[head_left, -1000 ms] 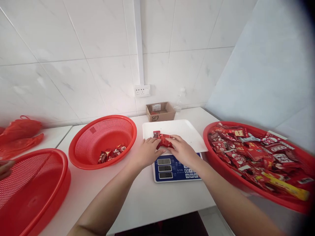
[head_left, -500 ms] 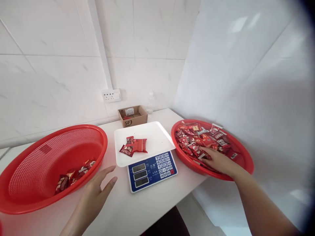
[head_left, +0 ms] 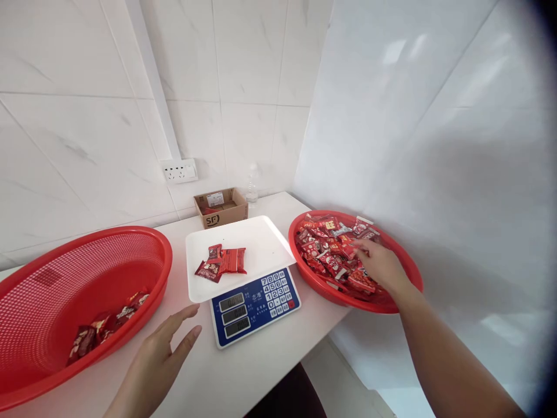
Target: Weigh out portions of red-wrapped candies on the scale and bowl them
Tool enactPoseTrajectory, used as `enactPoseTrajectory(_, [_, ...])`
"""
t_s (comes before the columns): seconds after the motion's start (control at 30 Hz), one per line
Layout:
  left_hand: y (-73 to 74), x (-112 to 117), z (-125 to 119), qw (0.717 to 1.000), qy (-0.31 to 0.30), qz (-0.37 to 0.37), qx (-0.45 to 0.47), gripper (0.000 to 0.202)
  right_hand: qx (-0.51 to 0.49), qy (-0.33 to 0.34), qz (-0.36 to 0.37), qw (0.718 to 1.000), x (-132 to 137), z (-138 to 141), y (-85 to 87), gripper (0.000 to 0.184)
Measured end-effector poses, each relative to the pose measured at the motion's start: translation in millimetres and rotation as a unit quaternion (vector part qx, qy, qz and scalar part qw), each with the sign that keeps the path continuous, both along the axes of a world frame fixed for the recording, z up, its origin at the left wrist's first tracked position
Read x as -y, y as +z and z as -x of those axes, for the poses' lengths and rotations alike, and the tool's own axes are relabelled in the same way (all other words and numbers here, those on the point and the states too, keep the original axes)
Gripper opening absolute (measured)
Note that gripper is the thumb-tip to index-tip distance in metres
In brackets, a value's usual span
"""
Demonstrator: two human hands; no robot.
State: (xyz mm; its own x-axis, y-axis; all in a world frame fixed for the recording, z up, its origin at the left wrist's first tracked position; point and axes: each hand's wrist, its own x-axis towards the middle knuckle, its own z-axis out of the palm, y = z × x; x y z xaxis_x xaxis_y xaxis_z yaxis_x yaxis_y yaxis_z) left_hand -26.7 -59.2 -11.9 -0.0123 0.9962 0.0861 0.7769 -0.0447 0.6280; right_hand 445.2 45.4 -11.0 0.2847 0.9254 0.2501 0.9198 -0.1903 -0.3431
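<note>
My left hand (head_left: 159, 354) hovers over the table between the left basket and the scale, thumb and fingers apart, holding nothing. My right hand (head_left: 380, 266) reaches into the right red basket (head_left: 415, 284), its fingertips closed on a small red snack packet (head_left: 348, 247) above the pile. Many red and dark-red wrapped packets (head_left: 333, 262) fill that basket. Between the hands stands a blue-fronted digital scale (head_left: 256, 307) with a white tray (head_left: 256, 232). A red packet (head_left: 234, 260) and two darker ones (head_left: 209, 270) lie on the tray, touching one another.
At left, a large red mesh basket (head_left: 163, 255) has several packets (head_left: 104, 326) at its bottom. An open cardboard box (head_left: 228, 216) and a clear bottle (head_left: 252, 186) stand by the wall behind the scale. A wall closes off the right side.
My right hand has lifted and moved back within the right basket, its fingers now on a red packet. The view has shifted slightly right. My left hand stays open beside the scale.
</note>
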Motion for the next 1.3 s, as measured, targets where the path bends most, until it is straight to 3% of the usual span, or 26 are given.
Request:
enactPoseTrajectory(0.1, [1.2,0,-2,1.0,0.0,0.015,-0.007,0.04,-0.009,-0.033,-0.056,0.998,-6,-3,13.8,0.034])
enactPoseTrajectory(0.2, [0.8,0,-3,1.0,-0.001,0.018,-0.01,0.04,-0.07,-0.005,-0.051,0.996,-10,-9,23.1,0.034])
enactPoseTrajectory(0.37, [-2.3,-1,-1,1.0,-0.006,0.009,-0.017,0.036,-0.039,0.106,0.159,0.981,-12,-21,14.2,0.039])
enactPoseTrajectory(0.47, [-3.5,-2,-3,1.0,-0.017,0.013,-0.019,0.037,-0.014,0.14,0.215,0.967,-12,-19,-1.6,0.048])
enactPoseTrajectory(0.57, [-4.8,-2,-6,0.999,-0.034,0.029,-0.019,0.041,-0.002,0.157,0.224,0.962,-12,-12,-14.0,0.048])
enactPoseTrajectory(0.7, [-8.9,-2,-8,0.998,-0.041,0.045,-0.017,0.041,0.012,0.153,0.224,0.962,-14,-8,-17.9,0.017])
enactPoseTrajectory(0.8, [-13.2,-1,-5,0.998,-0.042,0.047,-0.014,0.044,0.008,0.126,0.199,0.972,-14,-16,-13.3,0.004])
enactPoseTrajectory(0.9, [-15.8,0,-1,0.998,-0.042,0.048,-0.014,0.046,0.0,0.09,0.175,0.98,-13,-27,-6.0,0.012])
enactPoseTrajectory(1.0, [-16.0,0,2,0.998,-0.038,0.044,-0.016,0.046,-0.015,0.096,0.181,0.979,-11,-30,-1.4,0.019])
enactPoseTrajectory(1.13, [-14.7,1,0,0.998,-0.049,0.042,-0.019,0.045,-0.018,0.157,0.235,0.959,-7,-16,-4.3,0.028])
enactPoseTrajectory(1.3, [-15.6,2,-4,0.997,-0.069,0.035,-0.025,0.042,-0.008,0.149,0.256,0.955,-6,4,-7.3,0.019])
